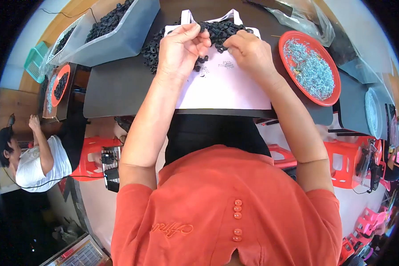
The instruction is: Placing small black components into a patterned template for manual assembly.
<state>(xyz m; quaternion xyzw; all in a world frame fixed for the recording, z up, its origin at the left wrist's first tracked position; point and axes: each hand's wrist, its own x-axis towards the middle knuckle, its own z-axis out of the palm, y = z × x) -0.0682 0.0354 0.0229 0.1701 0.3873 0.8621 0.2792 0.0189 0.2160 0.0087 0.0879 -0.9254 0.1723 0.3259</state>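
Observation:
My left hand [180, 49] is raised at the left side of a pale sheet-like bag [221, 91] with two handles. Its thumb and fingers pinch a small round black piece [203, 27]. Opposite it, my right hand [251, 52] hovers at the near edge of a heap of small black ring-like pieces [226, 33]. The thumb and forefinger there are drawn together, but whatever lies between them is too small to name. Small dark metallic bits [226, 64] lie scattered on the bag between my wrists.
A red plate [289, 71] of small shiny silvery-blue pieces stands to the right. At the left is a large translucent bin [115, 46] holding more black pieces. Clear plastic bags [303, 22] lie at the far right. A person in white [53, 157] works at another table.

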